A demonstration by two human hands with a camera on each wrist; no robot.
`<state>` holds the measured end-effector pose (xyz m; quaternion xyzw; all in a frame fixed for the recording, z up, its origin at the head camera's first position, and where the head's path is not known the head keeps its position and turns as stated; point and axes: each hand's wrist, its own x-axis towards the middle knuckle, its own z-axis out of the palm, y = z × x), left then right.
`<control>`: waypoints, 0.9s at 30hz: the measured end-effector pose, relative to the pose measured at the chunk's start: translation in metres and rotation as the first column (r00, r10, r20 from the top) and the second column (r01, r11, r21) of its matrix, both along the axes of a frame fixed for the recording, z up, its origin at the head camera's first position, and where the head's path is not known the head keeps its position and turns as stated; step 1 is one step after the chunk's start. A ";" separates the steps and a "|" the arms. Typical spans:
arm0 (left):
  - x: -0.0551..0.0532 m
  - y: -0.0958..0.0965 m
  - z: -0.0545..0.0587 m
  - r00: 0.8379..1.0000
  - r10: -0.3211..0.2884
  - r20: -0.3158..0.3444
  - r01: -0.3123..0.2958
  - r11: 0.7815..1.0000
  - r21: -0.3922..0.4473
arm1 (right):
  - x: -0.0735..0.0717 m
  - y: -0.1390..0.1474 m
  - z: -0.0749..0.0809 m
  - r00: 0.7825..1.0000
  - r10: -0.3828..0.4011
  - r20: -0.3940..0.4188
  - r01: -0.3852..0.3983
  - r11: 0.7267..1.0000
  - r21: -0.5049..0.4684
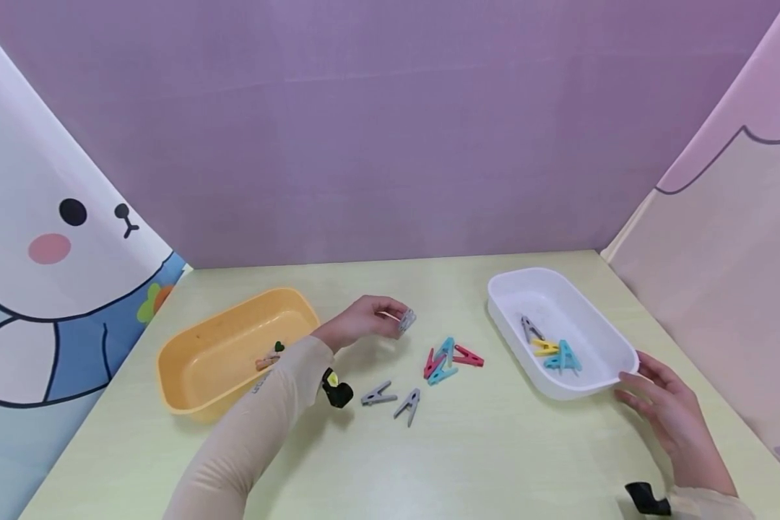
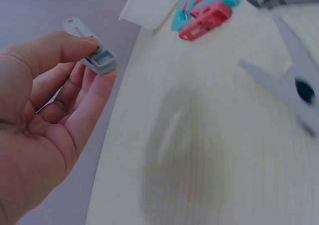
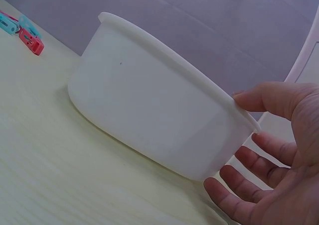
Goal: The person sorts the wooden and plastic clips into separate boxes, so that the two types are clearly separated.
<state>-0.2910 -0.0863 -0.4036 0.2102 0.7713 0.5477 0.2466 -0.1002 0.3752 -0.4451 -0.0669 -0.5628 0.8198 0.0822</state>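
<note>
My left hand (image 1: 375, 318) pinches a grey clothespin (image 1: 407, 320) between thumb and fingers, held above the table. The left wrist view shows that clothespin (image 2: 94, 48) at the fingertips. At the near right corner of a white plastic basin (image 1: 598, 393), my right hand (image 1: 666, 412) holds the rim, thumb on top and fingers against the outer wall. Inside lie a grey clothespin (image 1: 531, 329), a yellow one (image 1: 545, 348) and teal clothespins (image 1: 563, 357). Red (image 1: 469, 356) and teal (image 1: 442, 373) clothespins lie clustered on the table, with two grey ones (image 1: 378, 394) nearer the front.
A yellow basin (image 1: 195, 347) stands at the left, partly behind the left forearm, with small wooden-coloured pieces (image 1: 268, 360) and a dark green one inside. Purple cloth (image 1: 390, 144) rises behind the table, with printed panels on both sides.
</note>
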 end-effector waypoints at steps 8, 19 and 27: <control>0.001 0.021 -0.002 0.991 0.129 0.026 -0.131 0.985 0.116 | 0.000 0.000 0.001 1.000 -0.005 0.008 0.005 1.000 0.000; 0.004 0.041 -0.009 0.978 0.186 0.090 -0.202 0.950 0.237 | 0.000 -0.001 0.003 1.000 -0.012 0.028 0.012 1.000 0.008; 0.007 0.059 -0.009 0.962 0.230 0.146 -0.264 0.915 0.304 | 0.000 -0.001 0.003 0.999 -0.009 0.034 0.009 1.000 0.015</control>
